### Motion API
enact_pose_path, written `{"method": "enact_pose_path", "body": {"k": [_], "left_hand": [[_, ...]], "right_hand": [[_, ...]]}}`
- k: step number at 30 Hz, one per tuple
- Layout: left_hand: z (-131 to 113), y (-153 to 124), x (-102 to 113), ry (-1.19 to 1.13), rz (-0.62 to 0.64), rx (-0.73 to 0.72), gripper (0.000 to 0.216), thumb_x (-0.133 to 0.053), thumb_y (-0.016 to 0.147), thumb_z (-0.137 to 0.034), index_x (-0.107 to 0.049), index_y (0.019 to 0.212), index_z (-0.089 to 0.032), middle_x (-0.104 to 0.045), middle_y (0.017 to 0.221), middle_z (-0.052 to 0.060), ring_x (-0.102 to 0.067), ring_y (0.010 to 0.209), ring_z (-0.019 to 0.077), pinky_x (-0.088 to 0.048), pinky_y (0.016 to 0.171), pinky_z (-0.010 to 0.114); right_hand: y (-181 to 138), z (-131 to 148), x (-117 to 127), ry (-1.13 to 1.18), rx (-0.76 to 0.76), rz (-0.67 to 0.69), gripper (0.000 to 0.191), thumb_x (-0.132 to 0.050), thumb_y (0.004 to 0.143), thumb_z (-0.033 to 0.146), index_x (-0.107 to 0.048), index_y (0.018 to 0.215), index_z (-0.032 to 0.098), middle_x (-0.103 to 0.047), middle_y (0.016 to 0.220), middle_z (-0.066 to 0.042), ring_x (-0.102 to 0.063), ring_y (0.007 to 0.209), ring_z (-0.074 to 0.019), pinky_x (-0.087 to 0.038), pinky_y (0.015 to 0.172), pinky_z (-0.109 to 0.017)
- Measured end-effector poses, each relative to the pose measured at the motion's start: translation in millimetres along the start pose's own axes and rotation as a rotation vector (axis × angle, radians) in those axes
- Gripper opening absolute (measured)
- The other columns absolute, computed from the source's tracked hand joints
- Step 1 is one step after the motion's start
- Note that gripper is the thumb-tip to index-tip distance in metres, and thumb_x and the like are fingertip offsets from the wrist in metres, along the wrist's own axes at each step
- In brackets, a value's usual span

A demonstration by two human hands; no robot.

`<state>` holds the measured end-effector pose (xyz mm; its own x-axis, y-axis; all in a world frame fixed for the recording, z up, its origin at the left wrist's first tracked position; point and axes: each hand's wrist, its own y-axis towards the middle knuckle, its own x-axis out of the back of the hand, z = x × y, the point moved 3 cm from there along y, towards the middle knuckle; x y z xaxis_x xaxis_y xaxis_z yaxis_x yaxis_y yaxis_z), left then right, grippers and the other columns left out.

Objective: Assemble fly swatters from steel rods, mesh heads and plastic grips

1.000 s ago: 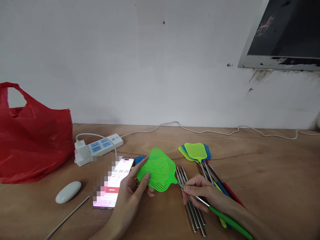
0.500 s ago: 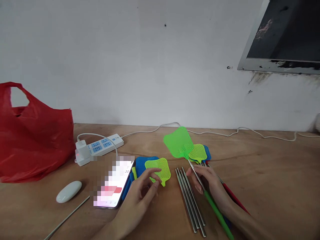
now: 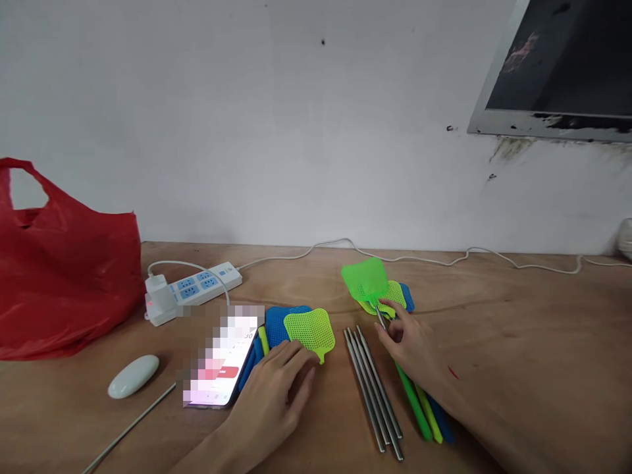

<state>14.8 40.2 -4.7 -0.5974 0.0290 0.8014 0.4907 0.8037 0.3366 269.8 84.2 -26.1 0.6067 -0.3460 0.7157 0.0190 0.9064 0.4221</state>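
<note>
A: Where's the green swatter [image 3: 364,280]?

B: Right of centre. Head overlaps a yellow-green swatter head [image 3: 397,296] and a blue one [image 3: 408,299]; handle points to lower right, next to a yellow handle [image 3: 428,415].

A: Held?

B: Right hand [image 3: 412,342] is at the metal shaft [image 3: 379,315], just below the head. Thumb and index parted around it. Can't tell if that grip pinches or is slack.

A: Why there, not on the handle?

B: My read: near the neck you steer the head's angle, so it lines up with the stack.

A: Left hand [image 3: 269,395]?

B: Lower centre, palm down. Thumb well off the fingers, that grip has nothing in it I can see. Fingertips over the lower edge of a loose yellow-green head [image 3: 311,329]; contact unclear.

A: Why's that head there?

B: Sits over a loose blue head [image 3: 278,322], near the phone [image 3: 222,368]. Probably sorted by part, in left-hand reach.

A: Bare metal rods [image 3: 374,388]?

B: Lower right of centre, roughly parallel, between both groups. Likely so either hand can reach.

A: Rest of the counter [image 3: 538,329]?

B: Power strip [image 3: 213,282] and red bag [image 3: 69,283] on the left, presumably out of the hands' way.
</note>
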Motion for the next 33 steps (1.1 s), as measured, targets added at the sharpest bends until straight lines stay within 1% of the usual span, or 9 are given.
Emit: {"method": "enact_pose_path", "body": {"k": [3, 8, 11, 13, 16, 20, 23, 28, 33], "left_hand": [[-1, 0, 0, 0.023, 0.008, -0.008, 0.025, -0.041, 0.097, -0.02, -0.065, 0.098, -0.024, -0.066, 0.097, 0.008, -0.062, 0.09, 0.0263, -0.05, 0.079, 0.038], [-1, 1, -1, 0.027, 0.042, -0.005, 0.025, -0.04, 0.097, -0.019, -0.065, 0.099, -0.023, -0.065, 0.101, 0.008, -0.062, 0.092, 0.0271, -0.052, 0.081, 0.041], [2, 0, -2, 0.115, -0.001, -0.008, 0.024, -0.043, 0.096, -0.02, -0.066, 0.103, -0.023, -0.065, 0.108, 0.01, -0.062, 0.097, 0.0297, -0.052, 0.083, 0.046], [7, -1, -2, 0.196, -0.068, -0.004, 0.023, -0.048, 0.094, -0.023, -0.065, 0.11, -0.024, -0.064, 0.119, 0.012, -0.06, 0.107, 0.0334, -0.05, 0.09, 0.052], [16, -4, -6, 0.306, -0.139, 0.002, 0.029, -0.054, 0.093, -0.03, -0.062, 0.119, -0.024, -0.06, 0.133, 0.013, -0.051, 0.126, 0.0383, -0.039, 0.105, 0.064], [23, -7, -12, 0.344, -0.117, 0.002, 0.033, -0.053, 0.094, -0.031, -0.06, 0.124, -0.022, -0.057, 0.14, 0.015, -0.047, 0.132, 0.0397, -0.039, 0.106, 0.066], [24, -8, -13, 0.337, -0.092, 0.013, 0.032, -0.055, 0.093, -0.031, -0.061, 0.123, -0.021, -0.056, 0.14, 0.016, -0.046, 0.133, 0.0411, -0.039, 0.105, 0.067], [15, -7, -11, 0.274, -0.031, -0.001, 0.03, -0.051, 0.094, -0.026, -0.059, 0.123, -0.021, -0.052, 0.143, 0.016, -0.049, 0.132, 0.0388, -0.047, 0.102, 0.061], [10, -7, -11, 0.268, 0.004, -0.027, 0.03, -0.044, 0.096, -0.021, -0.057, 0.123, -0.021, -0.052, 0.143, 0.016, -0.055, 0.126, 0.0345, -0.053, 0.098, 0.054]], "right_hand": [[0, -1, 0, -0.197, -0.042, 0.039, 0.039, -0.049, 0.089, 0.028, -0.05, 0.126, 0.016, -0.054, 0.052, 0.007, -0.056, 0.052, -0.0201, -0.025, 0.054, -0.028], [-2, 1, 0, -0.506, -0.025, 0.143, 0.025, -0.051, 0.089, 0.021, -0.054, 0.113, 0.02, -0.064, 0.062, 0.0, -0.064, 0.06, -0.0243, -0.016, 0.053, -0.029], [-3, 3, 1, -0.603, -0.005, 0.185, 0.022, -0.053, 0.087, 0.017, -0.056, 0.108, 0.021, -0.067, 0.066, -0.003, -0.066, 0.063, -0.0259, -0.015, 0.053, -0.03], [-3, 3, 2, -0.631, 0.003, 0.194, 0.021, -0.054, 0.086, 0.016, -0.058, 0.106, 0.021, -0.068, 0.069, -0.005, -0.067, 0.065, -0.0264, -0.015, 0.052, -0.03], [-3, 5, 3, -0.637, 0.021, 0.181, 0.017, -0.054, 0.086, 0.016, -0.06, 0.101, 0.023, -0.07, 0.072, -0.005, -0.068, 0.066, -0.0257, -0.015, 0.052, -0.03], [-5, 10, 2, -0.565, 0.082, 0.148, 0.009, -0.055, 0.089, 0.02, -0.062, 0.092, 0.023, -0.072, 0.071, -0.004, -0.068, 0.065, -0.024, -0.018, 0.053, -0.03], [-7, 14, 0, -0.456, 0.165, 0.153, 0.009, -0.054, 0.09, 0.023, -0.062, 0.087, 0.023, -0.073, 0.07, -0.002, -0.068, 0.064, -0.0226, -0.022, 0.055, -0.03], [-12, 21, -4, -0.322, 0.261, 0.238, 0.015, -0.049, 0.094, 0.023, -0.061, 0.084, 0.022, -0.07, 0.067, -0.001, -0.067, 0.064, -0.02, -0.026, 0.057, -0.03], [-14, 27, -3, -0.283, 0.257, 0.264, 0.015, -0.049, 0.092, 0.021, -0.061, 0.083, 0.022, -0.07, 0.068, -0.001, -0.065, 0.064, -0.0193, -0.027, 0.058, -0.03]]}}
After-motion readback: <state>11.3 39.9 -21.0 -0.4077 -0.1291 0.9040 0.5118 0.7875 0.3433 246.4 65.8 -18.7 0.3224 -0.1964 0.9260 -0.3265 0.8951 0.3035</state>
